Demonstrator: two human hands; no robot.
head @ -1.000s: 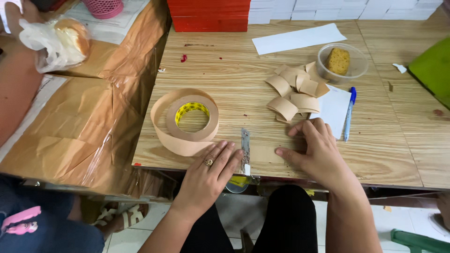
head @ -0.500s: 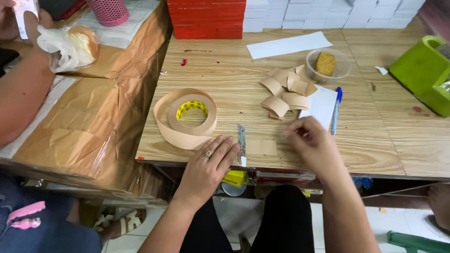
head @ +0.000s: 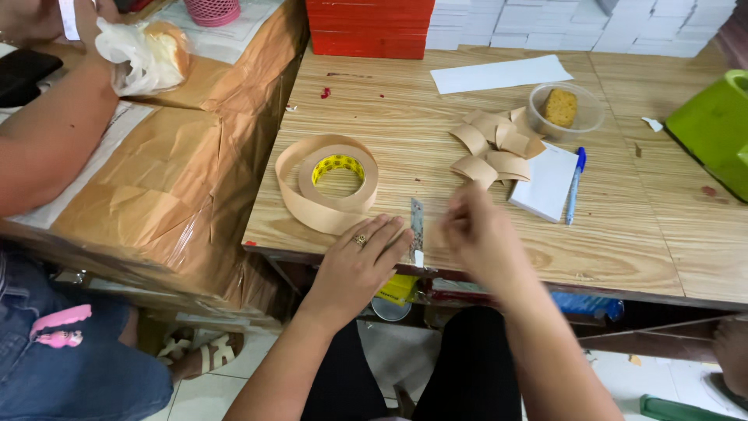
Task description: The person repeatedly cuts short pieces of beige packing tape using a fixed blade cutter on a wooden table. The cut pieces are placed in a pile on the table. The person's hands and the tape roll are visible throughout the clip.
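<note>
Left hand flat, fingers spread, pressing the kraft tape strip at counter edge, 6 o'clock of tape roll. Right hand blurred, grip unclear, beside metal blade.

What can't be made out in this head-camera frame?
- Right hand: motion blur hides its fingers and whatever they hold.
- Thin metal blade strip at the wooden table edge: its near end is unclear beside the left hand.
- Green plastic box: cut off by the right edge.
</note>
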